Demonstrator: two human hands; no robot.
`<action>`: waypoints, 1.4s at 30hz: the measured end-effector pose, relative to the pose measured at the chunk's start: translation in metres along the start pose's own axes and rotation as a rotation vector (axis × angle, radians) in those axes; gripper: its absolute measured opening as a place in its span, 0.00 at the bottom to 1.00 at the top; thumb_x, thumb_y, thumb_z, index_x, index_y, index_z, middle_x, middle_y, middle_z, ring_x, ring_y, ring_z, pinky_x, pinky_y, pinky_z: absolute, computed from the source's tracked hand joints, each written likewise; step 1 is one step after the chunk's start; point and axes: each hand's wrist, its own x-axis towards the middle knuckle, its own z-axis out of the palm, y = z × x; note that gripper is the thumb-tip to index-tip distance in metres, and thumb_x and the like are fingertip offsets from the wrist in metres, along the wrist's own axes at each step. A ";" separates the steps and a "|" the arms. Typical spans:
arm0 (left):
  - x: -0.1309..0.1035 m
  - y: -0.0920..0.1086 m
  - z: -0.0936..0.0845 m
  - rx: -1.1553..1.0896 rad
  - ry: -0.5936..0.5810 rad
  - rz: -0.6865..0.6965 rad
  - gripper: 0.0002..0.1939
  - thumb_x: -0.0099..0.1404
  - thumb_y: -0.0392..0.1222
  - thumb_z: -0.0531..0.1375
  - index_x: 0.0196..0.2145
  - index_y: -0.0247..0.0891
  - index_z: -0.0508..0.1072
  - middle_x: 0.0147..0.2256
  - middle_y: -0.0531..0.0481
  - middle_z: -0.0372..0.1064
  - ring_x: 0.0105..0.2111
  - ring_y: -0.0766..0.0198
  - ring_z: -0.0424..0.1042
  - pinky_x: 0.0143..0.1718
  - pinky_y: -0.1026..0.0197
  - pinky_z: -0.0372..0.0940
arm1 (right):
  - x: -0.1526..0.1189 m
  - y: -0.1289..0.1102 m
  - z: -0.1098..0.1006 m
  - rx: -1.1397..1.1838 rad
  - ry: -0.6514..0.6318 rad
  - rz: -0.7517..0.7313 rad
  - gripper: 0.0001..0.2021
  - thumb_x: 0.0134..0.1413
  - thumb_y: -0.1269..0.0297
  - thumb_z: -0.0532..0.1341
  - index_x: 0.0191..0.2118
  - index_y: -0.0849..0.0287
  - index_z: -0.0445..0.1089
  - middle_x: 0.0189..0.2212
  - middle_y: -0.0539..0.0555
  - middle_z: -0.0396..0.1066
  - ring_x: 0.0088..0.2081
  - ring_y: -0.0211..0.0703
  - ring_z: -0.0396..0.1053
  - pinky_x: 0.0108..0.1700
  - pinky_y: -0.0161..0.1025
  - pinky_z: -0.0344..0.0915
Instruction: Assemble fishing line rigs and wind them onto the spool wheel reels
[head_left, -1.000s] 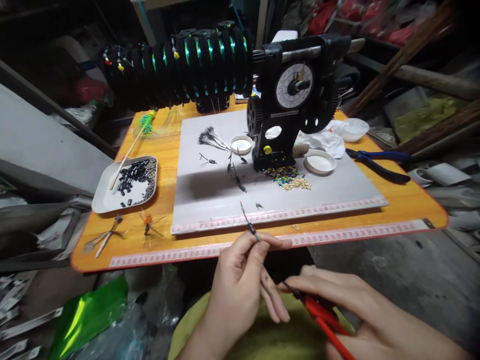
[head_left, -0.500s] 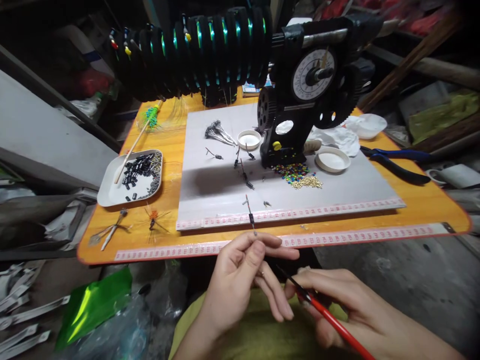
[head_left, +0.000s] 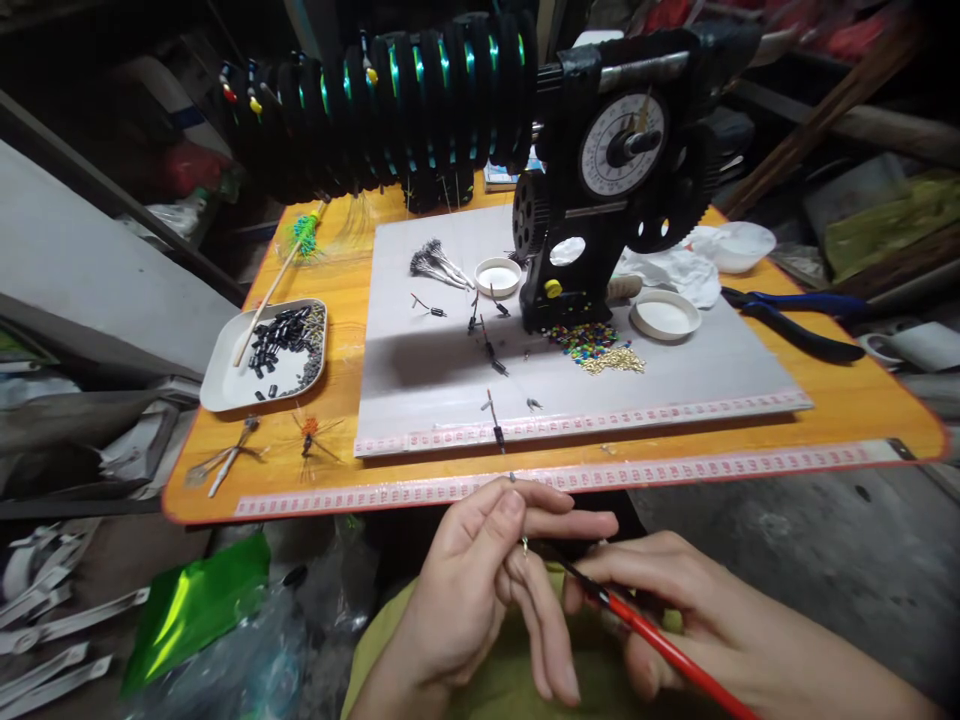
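My left hand (head_left: 499, 560) is in front of the table's near edge, thumb pinched against the index finger on a thin line. A small shiny metal piece (head_left: 525, 546) hangs by its fingers, and a dark float-like stick (head_left: 496, 428) stands out above it over the board's edge. To the right, my right hand (head_left: 664, 600) is closed around a red-handled tool (head_left: 660, 645) with a dark, thin tip pointing at the left hand's fingers. Several small black pieces (head_left: 489, 350) on thin lines hang or lie over the grey board (head_left: 420, 400).
A black geared machine (head_left: 570, 240) with a dial and a ribbed spool (head_left: 405, 110) stands at the back. Colored beads (head_left: 589, 340), a white dish (head_left: 665, 317), blue-black pliers (head_left: 799, 320) and a tray (head_left: 217, 385) of black pieces lie on the orange table (head_left: 345, 350).
My left hand's lower fingers have spread downward, and the metal piece shows more clearly beside them. The red tool has shifted slightly down and right in my right hand.
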 end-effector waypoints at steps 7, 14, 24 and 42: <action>-0.004 -0.001 -0.003 0.082 0.026 -0.010 0.17 0.75 0.44 0.49 0.41 0.32 0.74 0.42 0.38 0.80 0.16 0.69 0.75 0.30 0.65 0.74 | 0.006 -0.006 -0.002 0.189 -0.051 0.039 0.18 0.51 0.45 0.66 0.43 0.49 0.79 0.37 0.55 0.77 0.39 0.46 0.74 0.40 0.41 0.72; -0.003 -0.002 -0.002 0.150 0.067 0.011 0.16 0.72 0.47 0.54 0.39 0.32 0.75 0.38 0.36 0.81 0.16 0.70 0.75 0.27 0.66 0.71 | 0.011 -0.010 -0.005 0.146 -0.089 0.006 0.14 0.54 0.49 0.65 0.43 0.48 0.79 0.36 0.54 0.77 0.40 0.46 0.73 0.41 0.40 0.71; -0.001 -0.003 0.000 0.119 0.068 0.002 0.16 0.72 0.47 0.55 0.38 0.31 0.76 0.37 0.36 0.81 0.15 0.71 0.73 0.26 0.67 0.71 | 0.008 0.008 0.000 0.096 -0.086 -0.058 0.14 0.56 0.53 0.65 0.47 0.45 0.77 0.40 0.53 0.77 0.41 0.44 0.73 0.41 0.38 0.71; -0.001 0.000 -0.002 0.030 -0.052 -0.054 0.18 0.75 0.44 0.48 0.41 0.32 0.74 0.43 0.38 0.80 0.15 0.71 0.75 0.14 0.78 0.62 | -0.016 0.010 -0.017 -0.127 0.140 0.004 0.22 0.45 0.61 0.71 0.50 0.43 0.75 0.37 0.51 0.78 0.38 0.46 0.76 0.39 0.36 0.74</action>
